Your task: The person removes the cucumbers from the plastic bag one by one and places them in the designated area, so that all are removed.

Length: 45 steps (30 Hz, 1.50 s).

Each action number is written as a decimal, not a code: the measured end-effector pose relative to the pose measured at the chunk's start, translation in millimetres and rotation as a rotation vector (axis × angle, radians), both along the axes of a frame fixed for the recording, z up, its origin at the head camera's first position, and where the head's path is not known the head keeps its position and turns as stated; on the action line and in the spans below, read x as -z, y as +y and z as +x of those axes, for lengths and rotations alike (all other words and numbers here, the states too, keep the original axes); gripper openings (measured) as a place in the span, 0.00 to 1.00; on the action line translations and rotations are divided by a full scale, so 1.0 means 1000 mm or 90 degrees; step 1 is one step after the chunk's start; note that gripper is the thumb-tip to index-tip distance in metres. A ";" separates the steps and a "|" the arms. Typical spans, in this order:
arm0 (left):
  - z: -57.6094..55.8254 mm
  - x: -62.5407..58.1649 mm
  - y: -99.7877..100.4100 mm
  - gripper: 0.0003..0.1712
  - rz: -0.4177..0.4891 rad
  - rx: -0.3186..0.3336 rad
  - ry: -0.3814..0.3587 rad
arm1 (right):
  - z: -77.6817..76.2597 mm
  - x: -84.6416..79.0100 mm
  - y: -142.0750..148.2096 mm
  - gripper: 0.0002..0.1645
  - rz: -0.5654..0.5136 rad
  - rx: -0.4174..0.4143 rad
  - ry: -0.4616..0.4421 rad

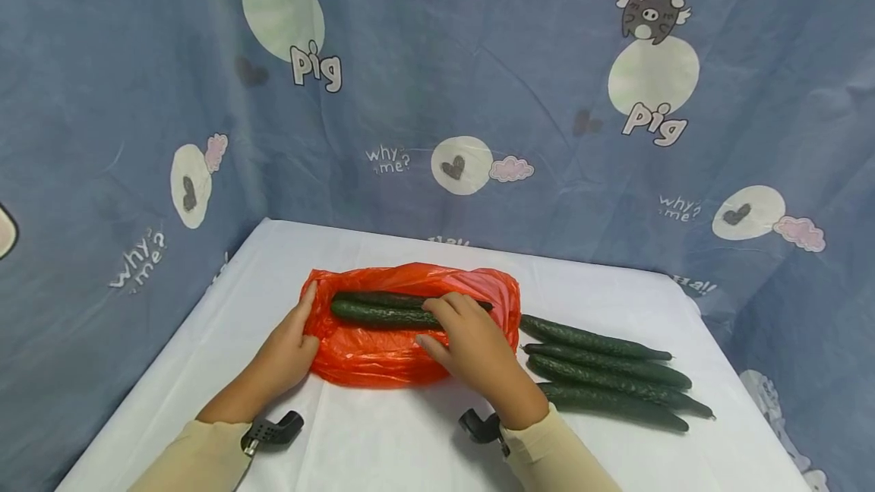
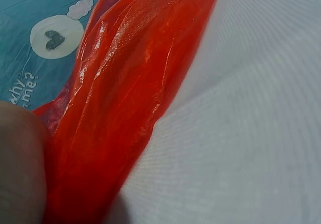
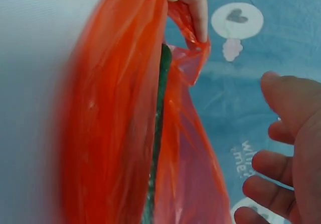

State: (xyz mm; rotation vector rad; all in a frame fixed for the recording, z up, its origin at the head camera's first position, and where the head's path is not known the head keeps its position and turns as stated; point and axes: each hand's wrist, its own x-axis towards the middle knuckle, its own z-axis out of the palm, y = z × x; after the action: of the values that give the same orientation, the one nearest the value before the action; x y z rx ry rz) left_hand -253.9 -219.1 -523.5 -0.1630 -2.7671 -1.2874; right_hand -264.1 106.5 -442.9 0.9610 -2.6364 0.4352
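Note:
A red plastic bag (image 1: 410, 370) lies on the white table, its mouth spread towards me. Inside it are two dark green cucumbers (image 1: 383, 316), side by side; the right hand covers part of them. My left hand (image 1: 290, 348) grips the bag's left edge, and in the right wrist view the fingers (image 3: 198, 13) of that hand hold the rim. Over the right part of the bag is my right hand (image 1: 472, 340), fingers apart and loosely bent, holding nothing in the right wrist view. Whether it touches the cucumbers I cannot tell.
Several more cucumbers (image 1: 608, 382) lie roughly parallel on the table right of the bag, close to the right forearm. The white tablecloth (image 1: 369, 439) spreads around them. A blue patterned curtain (image 1: 533, 82) stands behind and at the sides.

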 end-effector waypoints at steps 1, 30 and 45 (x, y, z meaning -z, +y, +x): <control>0.000 0.000 0.000 0.55 -0.002 0.000 -0.003 | -0.003 0.001 -0.003 0.30 0.000 0.006 -0.012; 0.002 -0.001 0.000 0.55 -0.012 -0.006 -0.012 | -0.045 0.046 -0.045 0.44 0.072 0.099 -0.212; 0.001 -0.001 0.002 0.55 -0.016 -0.004 -0.011 | -0.046 0.064 -0.044 0.43 0.066 0.099 -0.182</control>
State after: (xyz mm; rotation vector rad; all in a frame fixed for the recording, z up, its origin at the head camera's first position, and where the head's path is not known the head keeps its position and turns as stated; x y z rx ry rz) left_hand -253.0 -217.0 -522.5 -0.1456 -2.7966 -1.2577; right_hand -310.0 62.3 -506.6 0.7636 -2.9922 0.4308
